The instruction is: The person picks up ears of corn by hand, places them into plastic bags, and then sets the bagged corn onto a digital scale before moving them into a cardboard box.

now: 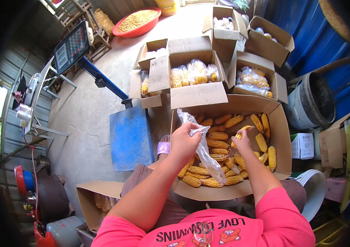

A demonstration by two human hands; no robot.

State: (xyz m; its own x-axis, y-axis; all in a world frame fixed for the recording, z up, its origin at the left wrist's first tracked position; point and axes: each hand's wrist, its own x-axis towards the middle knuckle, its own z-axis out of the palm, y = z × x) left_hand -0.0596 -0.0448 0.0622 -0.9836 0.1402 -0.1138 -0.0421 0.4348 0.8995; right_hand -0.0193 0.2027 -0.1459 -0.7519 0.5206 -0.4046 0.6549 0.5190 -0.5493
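Note:
My left hand (187, 137) grips a clear plastic bag (207, 157), which hangs limp over the left part of a large cardboard box (224, 193). Inside that box lie several ears of dried yellow corn (218, 143), in loose rows and a thicker heap near my side. My right hand (241, 140) is closed around one ear of corn (238, 136) above the middle of the box, its tip showing past my fingers. The bag and the held ear are apart. Part of the corn beneath the bag and my right forearm is hidden.
Beyond the large box stand open cartons (198, 95) of bagged corn. A blue platform scale (130, 139) with a tilted display (71, 46) is at left. Buckets (298, 102) line the right side. A red basin (138, 23) of loose kernels sits far back.

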